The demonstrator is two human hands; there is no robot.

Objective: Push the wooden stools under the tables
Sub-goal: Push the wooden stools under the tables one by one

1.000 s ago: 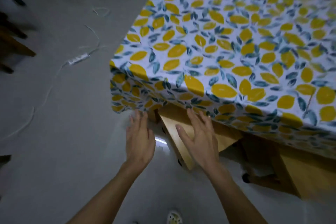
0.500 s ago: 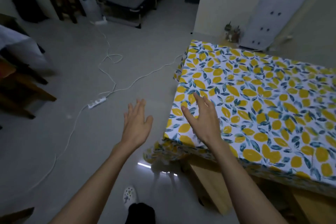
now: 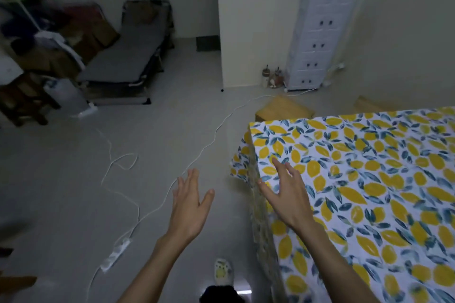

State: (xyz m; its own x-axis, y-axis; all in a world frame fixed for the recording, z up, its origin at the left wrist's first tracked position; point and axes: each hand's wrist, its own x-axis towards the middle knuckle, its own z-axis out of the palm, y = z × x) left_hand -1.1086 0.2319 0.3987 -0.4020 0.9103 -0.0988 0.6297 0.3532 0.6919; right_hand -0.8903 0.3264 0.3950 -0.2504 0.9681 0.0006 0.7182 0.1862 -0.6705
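Note:
A table (image 3: 369, 179) covered by a lemon-print cloth fills the right side. Beyond its far left corner a wooden stool (image 3: 283, 108) stands on the floor, partly hidden by the tabletop. The top of a second wooden stool (image 3: 366, 104) shows past the far edge. My left hand (image 3: 190, 206) hovers open above the floor, left of the table. My right hand (image 3: 285, 194) is open over the table's near left edge, holding nothing. The stool nearest me is hidden under the cloth.
A white cable and power strip (image 3: 114, 256) trail across the grey floor. A folding cot (image 3: 123, 61) lies at the back left beside clutter and a dark wooden stool (image 3: 22, 98). A white drawer tower (image 3: 317, 32) and jars stand by the back wall. A shoe (image 3: 222, 269) is below.
My hands came off the wooden stool under the table's near corner and rose, empty. The view lifted from that stool to the room and tabletop.

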